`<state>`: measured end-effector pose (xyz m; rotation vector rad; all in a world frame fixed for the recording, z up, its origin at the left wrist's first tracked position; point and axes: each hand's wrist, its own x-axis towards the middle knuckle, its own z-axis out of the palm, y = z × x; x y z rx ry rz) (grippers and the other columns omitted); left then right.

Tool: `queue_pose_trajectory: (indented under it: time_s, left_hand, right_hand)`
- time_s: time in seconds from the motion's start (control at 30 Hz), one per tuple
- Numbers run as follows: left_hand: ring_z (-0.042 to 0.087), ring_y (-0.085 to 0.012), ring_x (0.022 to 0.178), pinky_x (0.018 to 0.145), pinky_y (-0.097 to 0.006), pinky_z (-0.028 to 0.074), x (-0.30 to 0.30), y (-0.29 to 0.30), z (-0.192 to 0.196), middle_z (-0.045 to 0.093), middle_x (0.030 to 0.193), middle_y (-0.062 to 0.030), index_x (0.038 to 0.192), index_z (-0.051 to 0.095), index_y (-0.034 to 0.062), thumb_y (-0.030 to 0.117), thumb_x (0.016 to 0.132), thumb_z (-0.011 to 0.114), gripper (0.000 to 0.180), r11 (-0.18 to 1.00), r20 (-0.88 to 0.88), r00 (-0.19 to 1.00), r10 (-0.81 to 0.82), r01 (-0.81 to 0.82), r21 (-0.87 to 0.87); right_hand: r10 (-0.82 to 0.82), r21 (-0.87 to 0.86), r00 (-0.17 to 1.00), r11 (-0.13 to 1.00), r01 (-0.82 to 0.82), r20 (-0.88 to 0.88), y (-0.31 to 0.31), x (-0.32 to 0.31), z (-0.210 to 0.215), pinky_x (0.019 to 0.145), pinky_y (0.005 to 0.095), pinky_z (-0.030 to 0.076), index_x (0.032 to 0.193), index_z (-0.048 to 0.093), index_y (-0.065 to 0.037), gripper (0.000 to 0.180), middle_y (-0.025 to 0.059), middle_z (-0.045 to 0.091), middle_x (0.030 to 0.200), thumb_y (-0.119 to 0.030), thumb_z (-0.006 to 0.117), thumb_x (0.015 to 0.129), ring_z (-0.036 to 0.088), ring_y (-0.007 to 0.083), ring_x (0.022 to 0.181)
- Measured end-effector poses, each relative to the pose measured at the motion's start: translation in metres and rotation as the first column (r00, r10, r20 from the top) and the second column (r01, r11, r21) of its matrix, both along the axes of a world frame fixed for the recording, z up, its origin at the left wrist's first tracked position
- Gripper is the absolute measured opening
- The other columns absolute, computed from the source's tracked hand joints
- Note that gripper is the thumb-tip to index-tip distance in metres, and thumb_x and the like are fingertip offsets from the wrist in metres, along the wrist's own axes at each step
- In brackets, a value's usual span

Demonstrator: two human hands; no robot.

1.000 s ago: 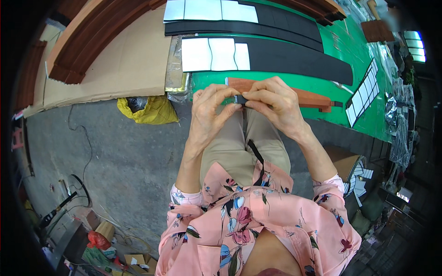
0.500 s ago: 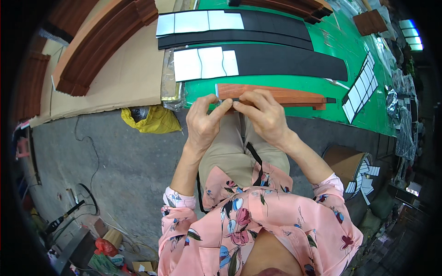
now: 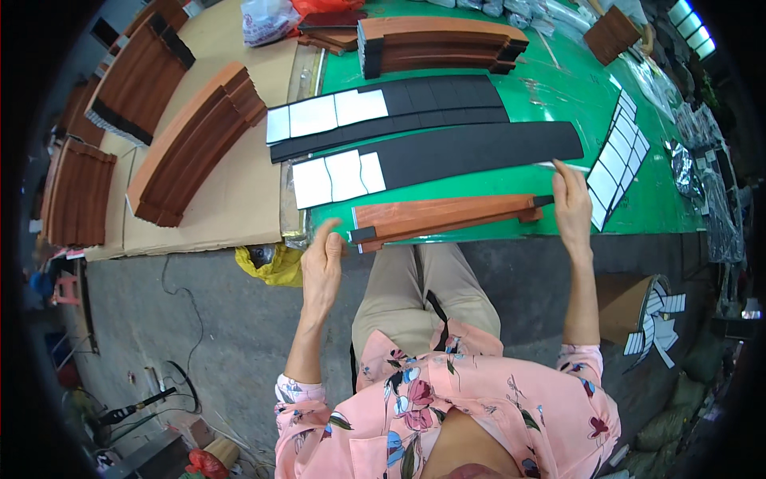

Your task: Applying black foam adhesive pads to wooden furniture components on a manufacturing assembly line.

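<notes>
A reddish-brown curved wood-look strip (image 3: 447,217) lies along the near edge of the green tabletop. On its left end is a small black piece (image 3: 363,235), and another black piece (image 3: 544,200) is at its right end. Beside the left end, my left hand (image 3: 321,270) is open, fingers apart and holding nothing visible. My right hand (image 3: 573,209) is past the right end, its fingers drawn together at a thin white strip (image 3: 547,164); whether they grip it is unclear. Behind lie black sheets (image 3: 479,148), with white backing (image 3: 313,187) on their left parts.
A brown curved stack (image 3: 443,44) stands at the back, and more curved stacks (image 3: 199,148) rest on cardboard (image 3: 263,184) at left. White black-lined sheets (image 3: 618,164) lie at right. A drum (image 3: 626,307) with white scraps stands below. A yellow bag (image 3: 275,267) sits under the table edge.
My hands have parted from above the strip's left end, the left moving left and down, the right far right. The view now takes in more of the table's far side.
</notes>
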<state>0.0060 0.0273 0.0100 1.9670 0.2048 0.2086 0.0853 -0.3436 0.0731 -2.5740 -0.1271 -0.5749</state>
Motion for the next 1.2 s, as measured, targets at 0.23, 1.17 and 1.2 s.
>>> queue_pose_trajectory:
  time_s: [0.23,1.17,1.2]
  left_hand:
    - [0.054,-0.0095,0.064,0.056,-0.025,0.043,0.001,0.005,0.01,0.062,0.076,-0.0067,0.093,0.064,-0.0035,0.025,0.093,0.05,0.032,0.994,-0.312,0.947,-0.075,0.044,-0.105]
    - [0.059,-0.0113,0.081,0.074,-0.026,0.047,0.378,-0.019,0.036,0.064,0.086,-0.0052,0.108,0.06,0.0026,0.005,0.081,0.062,0.027,0.995,0.315,0.945,0.085,-0.065,-0.074]
    - [0.06,-0.0132,0.083,0.076,-0.027,0.047,0.376,-0.02,0.036,0.065,0.089,-0.0072,0.108,0.06,0.0026,0.006,0.08,0.063,0.028,0.996,0.303,0.949,0.083,-0.073,-0.045]
  right_hand:
    - [0.029,0.414,0.91,0.896,0.16,-0.414,-0.041,-0.005,-0.046,0.064,0.0295,0.048,0.095,0.063,0.003,0.024,0.0116,0.058,0.088,-0.019,0.053,0.09,0.058,0.0183,0.078]
    - [0.106,0.65,0.984,0.76,0.015,-0.146,-0.056,0.339,-0.027,0.102,0.0493,0.025,0.13,0.045,-0.012,0.049,0.0061,0.044,0.133,-0.042,0.046,0.091,0.035,0.0222,0.127]
    - [0.098,0.639,0.985,0.769,0.017,-0.144,-0.057,0.338,-0.027,0.101,0.0484,0.026,0.129,0.045,-0.012,0.048,0.0059,0.044,0.133,-0.041,0.045,0.092,0.036,0.0221,0.126]
